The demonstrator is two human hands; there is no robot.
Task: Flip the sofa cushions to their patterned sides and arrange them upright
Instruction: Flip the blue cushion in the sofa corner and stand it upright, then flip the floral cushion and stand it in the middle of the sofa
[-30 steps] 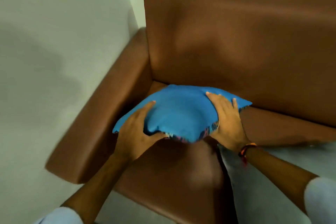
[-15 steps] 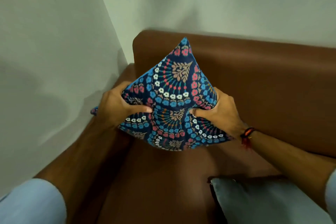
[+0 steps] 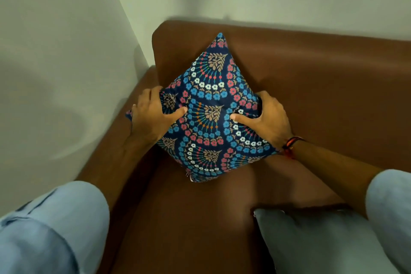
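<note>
A cushion [image 3: 211, 104] with a navy floral pattern of blue, red and white flowers faces me, standing on one corner in the sofa's left corner and leaning towards the backrest. My left hand [image 3: 153, 115] grips its left side, thumb pressed on the patterned face. My right hand [image 3: 265, 119] grips its right side the same way. A second cushion [image 3: 315, 242] lies flat at the lower right, plain grey side up, partly under my right sleeve.
The brown leather sofa [image 3: 322, 87] fills the view, with its left armrest [image 3: 106, 151] against a pale wall [image 3: 55, 51]. The seat [image 3: 189, 218] in front of the patterned cushion is bare leather.
The cushion lay flat with its plain blue side up; both hands turned it over and raised it, patterned side facing me. Since half a second ago it sits slightly nearer the backrest.
</note>
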